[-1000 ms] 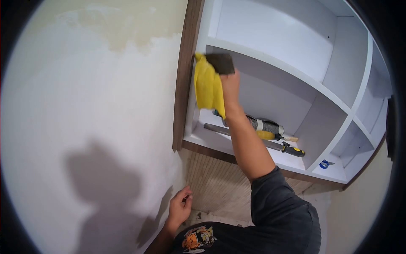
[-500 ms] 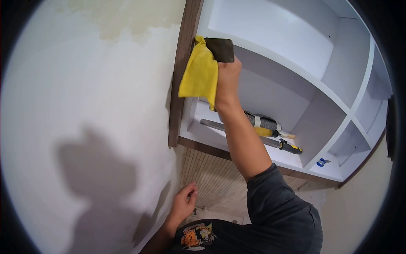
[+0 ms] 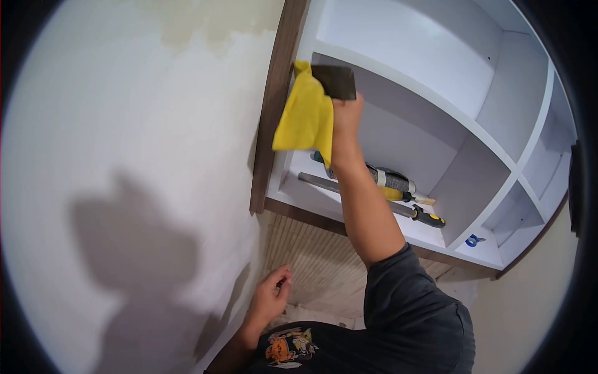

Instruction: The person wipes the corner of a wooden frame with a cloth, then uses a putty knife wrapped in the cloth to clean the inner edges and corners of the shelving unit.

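Note:
My right hand (image 3: 347,121) is raised in front of the shelf unit's left side, closed around a yellow cloth (image 3: 305,115) and a dark flat rectangular piece (image 3: 336,81). The cloth hangs down to the left of the fist, its top corner at the brown side panel (image 3: 277,106). From the top of the fist the dark piece sticks out; its exact kind I cannot tell. Low down by the wall, my left hand (image 3: 271,296) hangs with nothing visible in it, fingers loosely bent and a gap at the thumb.
On the shelf behind my right forearm lie a long flat tool with a black-and-yellow handle (image 3: 428,217), a yellow-handled tool (image 3: 393,194) and a grey roll (image 3: 395,181). A small blue item (image 3: 473,240) sits in the lower right compartment. The white wall (image 3: 137,124) stands at left.
My right hand, with the cloth and dark piece, has shifted slightly right and down along the unit. The left hand has stayed nearly still.

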`<state>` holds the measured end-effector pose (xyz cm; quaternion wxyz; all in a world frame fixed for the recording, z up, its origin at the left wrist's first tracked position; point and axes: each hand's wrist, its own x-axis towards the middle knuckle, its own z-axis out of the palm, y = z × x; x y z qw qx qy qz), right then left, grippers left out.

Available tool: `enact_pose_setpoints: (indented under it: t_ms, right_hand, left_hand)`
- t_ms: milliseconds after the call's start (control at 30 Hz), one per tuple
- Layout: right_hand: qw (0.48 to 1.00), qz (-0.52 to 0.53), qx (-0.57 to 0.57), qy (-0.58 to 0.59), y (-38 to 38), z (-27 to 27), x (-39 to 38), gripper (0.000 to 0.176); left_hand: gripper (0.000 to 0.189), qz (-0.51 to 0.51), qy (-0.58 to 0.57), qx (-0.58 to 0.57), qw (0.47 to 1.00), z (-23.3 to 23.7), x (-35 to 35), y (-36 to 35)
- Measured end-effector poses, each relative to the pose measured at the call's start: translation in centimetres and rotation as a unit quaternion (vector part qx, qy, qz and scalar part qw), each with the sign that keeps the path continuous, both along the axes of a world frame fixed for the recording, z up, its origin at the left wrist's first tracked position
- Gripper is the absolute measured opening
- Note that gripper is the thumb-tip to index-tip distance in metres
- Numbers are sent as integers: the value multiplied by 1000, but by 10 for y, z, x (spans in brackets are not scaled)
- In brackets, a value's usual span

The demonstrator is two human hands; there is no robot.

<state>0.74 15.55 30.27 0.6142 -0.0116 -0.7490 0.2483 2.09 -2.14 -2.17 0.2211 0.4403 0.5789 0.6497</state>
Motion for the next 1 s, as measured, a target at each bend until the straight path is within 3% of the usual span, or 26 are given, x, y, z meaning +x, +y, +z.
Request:
enact_pose_setpoints:
  t_ms: [100, 200, 233, 333, 367, 467, 567, 667, 867, 900, 933, 1000]
  right_hand:
    - [993, 71, -66, -67, -10, -25, 16, 16]
    - [994, 51, -93, -39, -12, -19, 13, 17]
    - [979, 118, -166, -6, -15, -9, 12, 16]
    - [997, 61, -50, 8, -10, 9, 4, 14]
    - [999, -20, 43, 12, -6, 8, 0, 14]
    - [982, 109, -153, 10, -17, -7, 7, 14]
    - [997, 65, -37, -28, -3, -45, 11, 14]
    - [986, 76, -129, -77, -10, -78, 19, 15]
    - [965, 95, -189, -153, -6, -108, 30, 19]
    - [956, 121, -241, -119, -5, -102, 28, 20]
    - [972, 131, -184, -61, -3, -96, 25, 20]
    - [963, 152, -211, -62, -8, -72, 26, 19]
  left_hand:
    - [36, -1, -27, -12, 1000, 5, 2, -4]
    - [36, -1, -26, -18, 999, 5, 2, -7]
    - [36, 0, -25, -18, 1000, 5, 3, -7]
    - [36, 1, -14, -16, 1000, 7, 5, -5]
    - [35, 2, -10, -15, 1000, 8, 5, -5]
    - [35, 5, 3, 3, 1000, 2, 6, -4]
    - [36, 6, -9, -11, 1000, 2, 6, -8]
    - [36, 8, -23, -17, 1000, 4, 8, -13]
    - [36, -3, -9, -5, 1000, -7, 12, -17]
    - [36, -3, -7, -8, 1000, -5, 12, -18]
    - [36, -4, -7, -11, 1000, -3, 13, -19]
    - [36, -4, -4, -17, 1000, 0, 15, -21]
